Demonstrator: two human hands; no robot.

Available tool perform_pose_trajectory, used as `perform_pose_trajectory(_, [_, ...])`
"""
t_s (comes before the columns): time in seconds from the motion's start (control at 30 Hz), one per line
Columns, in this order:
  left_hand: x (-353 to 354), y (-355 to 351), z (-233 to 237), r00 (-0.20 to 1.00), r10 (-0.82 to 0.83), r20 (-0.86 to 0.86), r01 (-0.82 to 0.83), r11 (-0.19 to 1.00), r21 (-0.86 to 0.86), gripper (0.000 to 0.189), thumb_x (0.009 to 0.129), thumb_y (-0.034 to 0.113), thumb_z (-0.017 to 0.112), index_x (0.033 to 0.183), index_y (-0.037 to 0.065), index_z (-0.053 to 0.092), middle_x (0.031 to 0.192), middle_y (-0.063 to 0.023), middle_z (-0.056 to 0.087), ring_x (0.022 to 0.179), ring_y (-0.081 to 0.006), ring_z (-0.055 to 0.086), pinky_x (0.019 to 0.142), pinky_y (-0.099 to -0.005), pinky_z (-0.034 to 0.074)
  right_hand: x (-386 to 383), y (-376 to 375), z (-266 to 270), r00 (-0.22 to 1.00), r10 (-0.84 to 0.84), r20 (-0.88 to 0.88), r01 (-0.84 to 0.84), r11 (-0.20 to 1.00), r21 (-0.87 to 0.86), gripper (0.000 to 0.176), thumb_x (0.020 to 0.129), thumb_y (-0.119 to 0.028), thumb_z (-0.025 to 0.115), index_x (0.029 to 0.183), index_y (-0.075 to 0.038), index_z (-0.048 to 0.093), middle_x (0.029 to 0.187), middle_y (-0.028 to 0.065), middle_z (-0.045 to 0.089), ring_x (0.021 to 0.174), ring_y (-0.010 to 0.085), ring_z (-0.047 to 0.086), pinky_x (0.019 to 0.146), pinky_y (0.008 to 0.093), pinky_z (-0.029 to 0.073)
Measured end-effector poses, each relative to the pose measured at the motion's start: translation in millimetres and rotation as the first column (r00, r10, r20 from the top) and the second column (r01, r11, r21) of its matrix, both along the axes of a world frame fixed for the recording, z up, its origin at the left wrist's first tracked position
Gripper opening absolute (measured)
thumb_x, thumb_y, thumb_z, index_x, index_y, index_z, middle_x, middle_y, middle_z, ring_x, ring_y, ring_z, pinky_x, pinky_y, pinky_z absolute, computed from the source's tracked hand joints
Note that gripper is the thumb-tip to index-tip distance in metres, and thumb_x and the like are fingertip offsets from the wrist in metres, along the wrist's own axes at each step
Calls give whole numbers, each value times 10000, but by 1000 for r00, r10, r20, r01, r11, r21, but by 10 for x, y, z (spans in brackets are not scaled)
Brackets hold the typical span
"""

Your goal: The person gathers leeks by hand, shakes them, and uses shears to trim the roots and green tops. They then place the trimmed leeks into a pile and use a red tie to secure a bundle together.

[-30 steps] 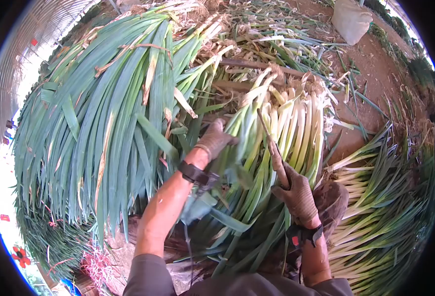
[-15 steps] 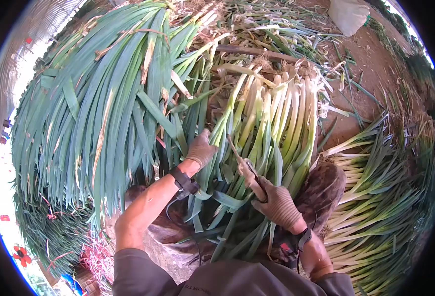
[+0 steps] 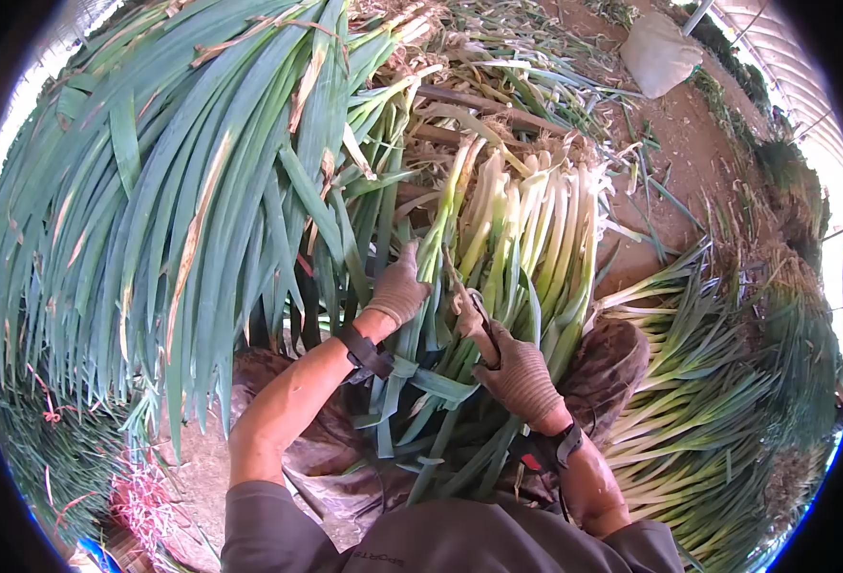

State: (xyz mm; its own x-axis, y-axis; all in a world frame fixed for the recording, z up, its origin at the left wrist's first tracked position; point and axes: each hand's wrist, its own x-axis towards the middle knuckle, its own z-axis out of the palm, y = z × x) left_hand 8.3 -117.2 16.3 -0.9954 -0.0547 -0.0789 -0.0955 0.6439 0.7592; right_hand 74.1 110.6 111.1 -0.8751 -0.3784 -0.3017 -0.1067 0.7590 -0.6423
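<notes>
My gloved left hand (image 3: 402,286) is closed round the green upper stalk of a leek (image 3: 448,205), whose pale root end points away from me. My gloved right hand (image 3: 522,377) grips a narrow knife-like tool (image 3: 470,320) by its dark handle. Pale, wrapped-looking material covers the middle of this tool, and its thin tip lies close beside the leek in my left hand. Just right of it lies a row of trimmed-looking leeks (image 3: 560,215) with white stems, their leaves running down between my knees.
A big heap of long-leaved leeks (image 3: 182,210) rises on the left. More leeks (image 3: 679,411) lie in a layer at right. Wooden bars (image 3: 498,110), leaf scraps (image 3: 536,67) and a whitish sack (image 3: 660,53) are farther off. Pink ties (image 3: 144,506) lie lower left.
The view has shifted a little, turning rightward. My left hand remains on the leek, and the tool tip in my right hand stays close to that stalk.
</notes>
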Motion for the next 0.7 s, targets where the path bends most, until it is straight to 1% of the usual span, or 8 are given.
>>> perform_pose_trajectory(0.1, [-33, -36, -83, 986, -50, 160, 55, 998, -23, 790, 744, 170, 779, 1413, 20, 387, 1061, -294, 656, 1028, -452, 630, 901, -479, 494, -57, -65, 17, 998, -53, 21, 52, 997, 56, 663, 731, -177, 755, 1311, 26, 505, 937, 298, 657, 934, 470, 634, 809, 480, 517])
perform_pose_trajectory(0.23, [-27, 14, -112, 994, -79, 77, 82, 996, -31, 860, 741, 177, 778, 1467, 34, 339, 955, -272, 678, 929, -435, 661, 839, -486, 514, -252, -226, -35, 998, -43, -39, 48, 987, 152, 670, 729, -208, 751, 1308, 24, 508, 941, 297, 661, 942, 468, 633, 821, 489, 510])
perform_pose_trajectory(0.3, [-25, 16, -70, 991, -92, 100, 97, 994, -50, 853, 747, 176, 771, 1469, 32, 340, 927, -270, 680, 907, -428, 667, 823, -483, 520, -359, -311, -121, 996, -37, -78, 52, 980, 191, 670, 728, -218, 749, 1306, 22, 511, 943, 294, 663, 942, 468, 634, 824, 496, 506])
perform_pose_trajectory(0.33, [-27, 20, -38, 989, -97, 113, 104, 993, -58, 849, 750, 176, 767, 1470, 32, 341, 913, -269, 680, 896, -425, 670, 814, -482, 524, -421, -367, -100, 996, -65, -67, 79, 969, 234, 644, 726, -217, 747, 1290, 4, 529, 950, 292, 665, 940, 468, 635, 831, 501, 504])
perform_pose_trajectory(0.43, [-53, 2, -28, 980, -102, 170, 112, 992, -52, 833, 762, 178, 758, 1468, 28, 343, 897, -276, 677, 889, -427, 669, 812, -481, 524, -592, -451, -164, 993, -85, -87, 106, 955, 276, 597, 726, -212, 740, 1259, -16, 556, 952, 288, 668, 939, 463, 638, 833, 499, 505])
perform_pose_trajectory(0.53, [-54, -23, -81, 980, -104, 168, 114, 992, -56, 826, 774, 174, 749, 1475, 32, 336, 877, -271, 678, 879, -432, 668, 804, -486, 525, -723, -483, -268, 990, -53, -128, 89, 950, 299, 442, 775, -195, 671, 1157, -7, 553, 938, 286, 673, 937, 466, 641, 846, 512, 509])
perform_pose_trajectory(0.63, [-44, -26, -111, 987, -114, 111, 121, 990, -65, 811, 784, 158, 739, 1469, 14, 330, 859, -276, 673, 873, -439, 666, 796, -499, 522, -826, -528, -326, 985, -94, -147, 129, 959, 252, 405, 786, -183, 650, 1140, -3, 565, 951, 285, 674, 939, 465, 642, 858, 515, 506])
perform_pose_trajectory(0.7, [-40, -20, -78, 984, -119, 130, 124, 992, -34, 787, 787, 144, 731, 1454, -2, 340, 852, -282, 669, 871, -448, 663, 792, -507, 521, -926, -552, -364, 983, -101, -156, 142, 951, 275, 399, 787, -176, 645, 1135, 2, 568, 959, 286, 674, 941, 463, 643, 862, 515, 505])
